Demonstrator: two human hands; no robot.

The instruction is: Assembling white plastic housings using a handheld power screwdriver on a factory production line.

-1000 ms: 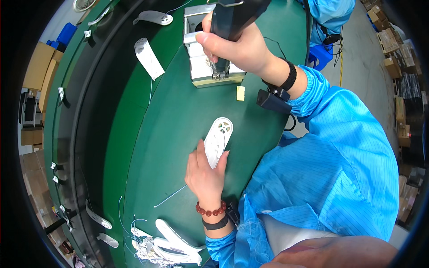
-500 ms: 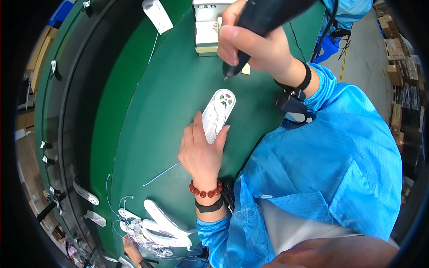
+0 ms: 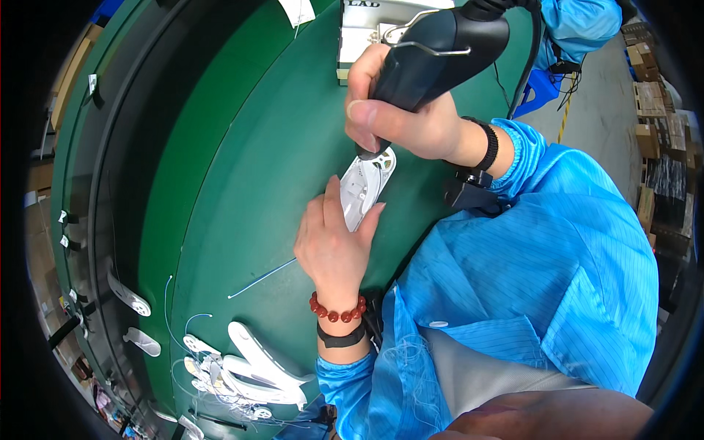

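Observation:
A long white plastic housing [image 3: 353,194] with a rounded end lies open side up on the green table. My left hand [image 3: 330,246] grips its near end, thumb on one side and fingers on the other. In my right hand [image 3: 411,125] is a black electric screwdriver [image 3: 444,55], tilted with its nose down at the housing's rounded end. My fingers and the tool's nose hide the bit, so its exact contact point cannot be seen. A thin blue-white wire [image 3: 260,279] lies on the table beside my left hand.
White housings with tangled wires [image 3: 257,374] are heaped at the lower left. A pale box-shaped device [image 3: 356,40] stands beyond the screwdriver. A dark conveyor belt [image 3: 121,213] curves along the left, carrying white parts. At top right are a co-worker's blue sleeve [image 3: 579,26] and a blue stool [image 3: 539,92].
My right hand has lowered the screwdriver from above the table onto the housing's rounded end. My left hand keeps its grip. Another hand at the lower-left heap no longer shows.

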